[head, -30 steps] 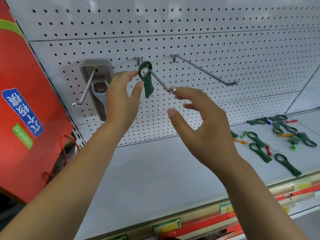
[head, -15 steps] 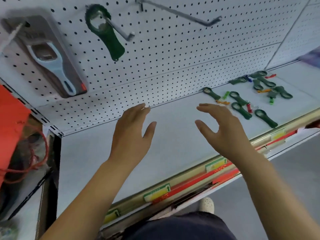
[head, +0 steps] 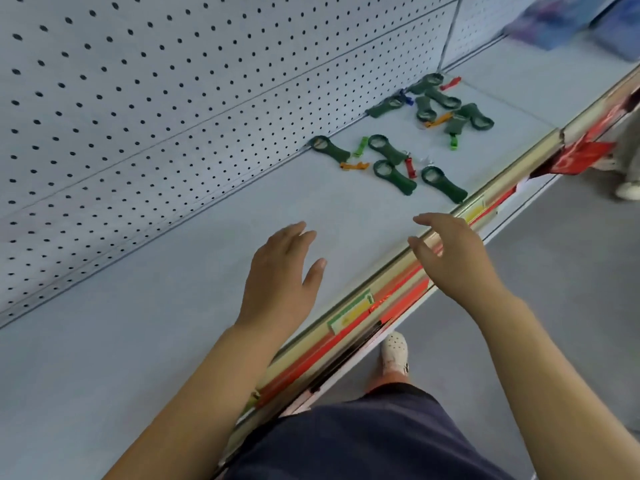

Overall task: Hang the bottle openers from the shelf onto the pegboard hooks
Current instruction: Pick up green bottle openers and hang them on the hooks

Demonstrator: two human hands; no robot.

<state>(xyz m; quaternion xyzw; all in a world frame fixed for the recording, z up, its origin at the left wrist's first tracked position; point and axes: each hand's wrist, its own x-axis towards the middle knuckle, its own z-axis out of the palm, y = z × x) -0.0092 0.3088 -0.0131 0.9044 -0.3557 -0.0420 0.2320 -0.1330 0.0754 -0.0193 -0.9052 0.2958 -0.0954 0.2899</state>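
The dark green bottle openers [head: 394, 176] lie flat on the pale shelf [head: 173, 306], scattered in two loose groups toward one o'clock from the hands. In the nearer group one opener [head: 445, 185] lies just beside the shelf's front rail [head: 502, 181], and another [head: 330, 149] lies against the foot of the pegboard [head: 173, 98]. The farther group [head: 446, 98] sits at the corner where the pegboard meets a side panel. Small orange, green, red and blue pieces lie among the openers; what they are is too small to tell.

Both hands hover above the shelf's front part, well apart from the openers. The left hand [head: 280, 282] is palm down, its fingers straight and close together, thumb out, holding nothing. At its three o'clock the right hand [head: 453, 254] hangs over the rail, its fingers loosely curved and spread wide of the thumb, also empty.

A yellow-green label [head: 349, 311] sits on the rail. At six o'clock are dark shorts [head: 363, 441] and a white shoe [head: 394, 351] on the grey floor.
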